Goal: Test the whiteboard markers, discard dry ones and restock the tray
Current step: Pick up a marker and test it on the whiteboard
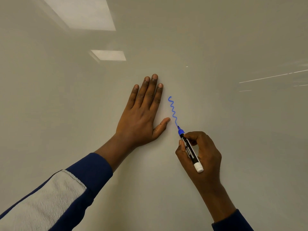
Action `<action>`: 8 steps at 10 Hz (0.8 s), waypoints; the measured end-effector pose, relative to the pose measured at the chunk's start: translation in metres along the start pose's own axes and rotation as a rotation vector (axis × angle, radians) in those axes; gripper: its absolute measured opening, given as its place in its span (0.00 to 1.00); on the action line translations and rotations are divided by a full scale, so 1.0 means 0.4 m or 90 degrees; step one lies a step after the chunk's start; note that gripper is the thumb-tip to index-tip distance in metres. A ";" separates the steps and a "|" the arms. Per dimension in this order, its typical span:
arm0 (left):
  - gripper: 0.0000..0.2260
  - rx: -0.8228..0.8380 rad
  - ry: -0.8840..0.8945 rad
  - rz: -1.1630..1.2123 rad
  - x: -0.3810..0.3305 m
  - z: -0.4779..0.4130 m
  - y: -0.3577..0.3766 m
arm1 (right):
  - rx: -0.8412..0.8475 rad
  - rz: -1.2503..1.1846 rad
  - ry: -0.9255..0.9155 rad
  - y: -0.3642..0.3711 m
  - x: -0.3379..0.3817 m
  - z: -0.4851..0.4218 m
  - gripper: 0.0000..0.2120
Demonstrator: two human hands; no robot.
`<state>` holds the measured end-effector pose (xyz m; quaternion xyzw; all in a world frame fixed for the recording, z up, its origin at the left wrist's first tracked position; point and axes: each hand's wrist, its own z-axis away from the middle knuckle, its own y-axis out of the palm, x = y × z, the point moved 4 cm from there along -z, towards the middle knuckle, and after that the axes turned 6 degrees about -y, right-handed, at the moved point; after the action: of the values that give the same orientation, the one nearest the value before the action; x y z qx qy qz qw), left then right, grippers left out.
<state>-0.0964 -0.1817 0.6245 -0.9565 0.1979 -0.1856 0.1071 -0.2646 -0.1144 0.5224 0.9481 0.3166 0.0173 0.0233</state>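
Observation:
The whiteboard (233, 130) fills the whole view. My right hand (201, 154) grips a blue whiteboard marker (190, 150) with a black barrel, blue collar and white end plug, uncapped, its tip touching the board. A clear blue squiggly line (173, 111) runs from above down to the tip. My left hand (143, 112) lies flat on the board just left of the line, fingers spread, holding nothing. The marker's cap, the tray and other markers are not in view.
Ceiling lights reflect in the glossy board at the upper left (93, 15) and centre (108, 55). My blue and grey sleeve (55, 195) crosses the lower left.

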 end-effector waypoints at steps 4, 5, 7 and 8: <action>0.38 -0.001 -0.001 0.003 -0.003 0.002 -0.006 | -0.145 -0.342 0.372 -0.056 0.001 0.002 0.06; 0.38 0.002 -0.004 0.004 -0.002 0.004 -0.007 | -0.128 -0.313 0.362 -0.054 0.002 0.008 0.05; 0.38 0.007 -0.005 0.008 -0.002 0.001 -0.008 | -0.092 -0.256 0.306 -0.041 0.009 -0.015 0.09; 0.38 0.008 -0.006 0.007 -0.003 0.001 -0.006 | -0.093 -0.224 0.234 -0.034 0.015 -0.075 0.08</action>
<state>-0.0964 -0.1790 0.6247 -0.9556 0.2012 -0.1819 0.1148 -0.2693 -0.0988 0.5516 0.8551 0.4737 0.2078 0.0364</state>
